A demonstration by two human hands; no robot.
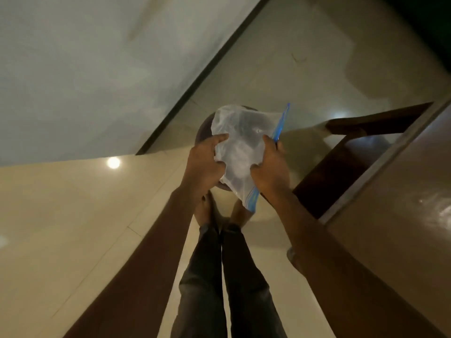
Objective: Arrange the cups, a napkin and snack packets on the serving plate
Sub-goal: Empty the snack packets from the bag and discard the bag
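I stand on a tiled floor and look straight down. A clear plastic zip bag (240,145) with a blue seal strip hangs in front of me. My left hand (203,164) grips its left side and my right hand (269,167) grips its right side by the blue strip. Something pale shows faintly inside the bag, too blurred to name. Under the bag a dark round object (203,132), possibly the serving plate, is mostly hidden. No cups, napkin or snack packets can be made out.
My legs in dark trousers and bare feet (219,215) are below the bag. A brown wooden table (400,215) and a dark wooden chair (353,147) stand at the right. A wall with a dark skirting strip (195,86) runs along the left.
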